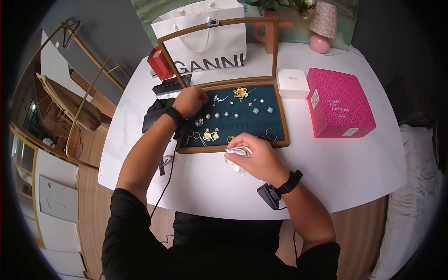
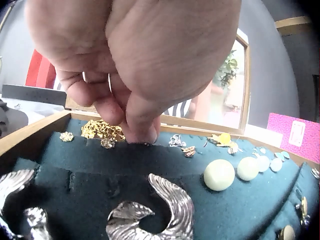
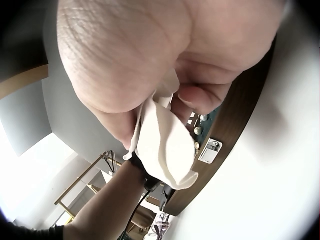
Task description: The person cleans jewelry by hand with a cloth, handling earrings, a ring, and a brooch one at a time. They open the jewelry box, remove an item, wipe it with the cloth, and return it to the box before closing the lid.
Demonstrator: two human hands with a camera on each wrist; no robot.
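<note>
Low over the far-left corner of a wooden jewelry box (image 1: 212, 150) with a dark teal lining, my left hand (image 1: 190, 101) pinches with thumb and forefinger at a padded row. A small stud earring shows as a glint under those fingertips, mostly hidden. Beside them lie a tangled gold chain (image 2: 102, 131) and a crystal stud (image 2: 107, 143). A silver swirl-shaped earring (image 2: 170, 210) sits nearer the wrist camera. My right hand (image 1: 255, 156) holds a crumpled white cloth (image 3: 167, 145) between thumb and fingers, just above the box's front edge.
The box's glass lid (image 1: 276, 51) stands raised, with a white paper bag (image 1: 214, 37) behind it. A pink box (image 1: 343, 105) and a white box (image 1: 292, 84) stand to the right. At left are a red box (image 1: 161, 64) and dark cases. A cable (image 1: 170, 177) crosses the table.
</note>
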